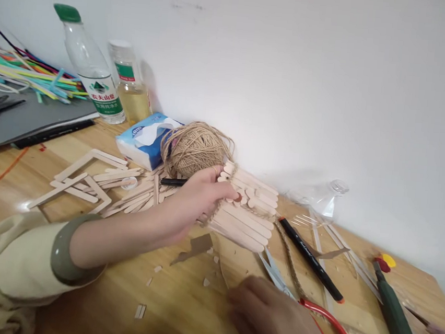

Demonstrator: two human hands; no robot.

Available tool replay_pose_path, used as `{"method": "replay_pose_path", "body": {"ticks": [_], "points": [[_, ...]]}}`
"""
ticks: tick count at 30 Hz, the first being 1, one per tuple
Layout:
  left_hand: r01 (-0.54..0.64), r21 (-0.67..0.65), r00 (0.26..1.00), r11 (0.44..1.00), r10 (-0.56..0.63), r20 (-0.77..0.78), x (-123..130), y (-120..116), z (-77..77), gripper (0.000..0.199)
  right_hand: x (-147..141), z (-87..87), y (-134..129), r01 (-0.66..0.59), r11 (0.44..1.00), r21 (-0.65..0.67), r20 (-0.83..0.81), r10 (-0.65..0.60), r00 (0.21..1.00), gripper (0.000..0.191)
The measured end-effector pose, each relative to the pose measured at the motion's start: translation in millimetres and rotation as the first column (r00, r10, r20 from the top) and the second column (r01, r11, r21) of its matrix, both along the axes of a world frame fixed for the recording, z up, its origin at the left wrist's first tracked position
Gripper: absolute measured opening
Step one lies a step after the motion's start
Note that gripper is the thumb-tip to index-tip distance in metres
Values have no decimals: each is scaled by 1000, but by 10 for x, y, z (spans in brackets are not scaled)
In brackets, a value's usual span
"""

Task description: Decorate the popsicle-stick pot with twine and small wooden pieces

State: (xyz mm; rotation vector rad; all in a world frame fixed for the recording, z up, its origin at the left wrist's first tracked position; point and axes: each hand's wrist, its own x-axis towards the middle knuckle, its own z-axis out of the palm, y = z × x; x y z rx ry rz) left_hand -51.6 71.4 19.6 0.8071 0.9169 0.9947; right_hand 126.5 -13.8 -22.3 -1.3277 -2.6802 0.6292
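My left hand (207,199) reaches across from the left and grips a flat panel of pale craft sticks (246,229) at its left end, thumb on top. Small wooden pieces and a reddish-brown spot lie across the panel's middle, and twine runs over it. Behind the hand rests a ball of brown twine (198,149). Low in the picture is my right hand (271,316), blurred, above the table beside light-blue scissors (275,272) with red handles; its fingers are smeared, so what they hold, if anything, cannot be made out.
Loose sticks (82,187), a tissue pack (146,138) and two bottles (97,81) stand or lie at the left. On the right are a black marker (311,259), a clear bottle (326,195) and a dark green tool (398,320). Small scraps lie in front.
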Motion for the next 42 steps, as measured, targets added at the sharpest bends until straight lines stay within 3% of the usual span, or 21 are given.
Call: {"method": "replay_pose_path", "body": {"ticks": [2, 4, 9, 19, 29, 35, 42], "points": [[-31, 3, 1000, 1000, 31, 1, -19, 29, -4, 19, -61, -129, 76, 165, 984, 61, -81, -160, 984, 19], [-32, 7, 999, 999, 32, -6, -28, 41, -6, 17, -118, -239, 133, 250, 961, 120, -170, -228, 959, 20], [-25, 6, 999, 1000, 25, -25, -24, 47, -12, 10, -200, -380, 185, 185, 975, 125, -190, -160, 969, 24], [10, 23, 1000, 1000, -10, -18, -25, 57, -33, 7, -232, -318, 136, 86, 996, 32, -182, -79, 980, 21], [2, 18, 1000, 1000, -1, -31, -34, 83, -42, 8, -296, -458, 84, 139, 990, 22, -173, -133, 976, 16], [-10, 2, 999, 1000, 10, -42, -22, 72, -37, 10, -228, -330, 114, 164, 986, -15, -182, -164, 969, 20], [19, -56, 997, 998, -23, -75, -5, 14, -28, 10, 93, -127, 302, 247, 968, 37, -164, -238, 957, 18]]}}
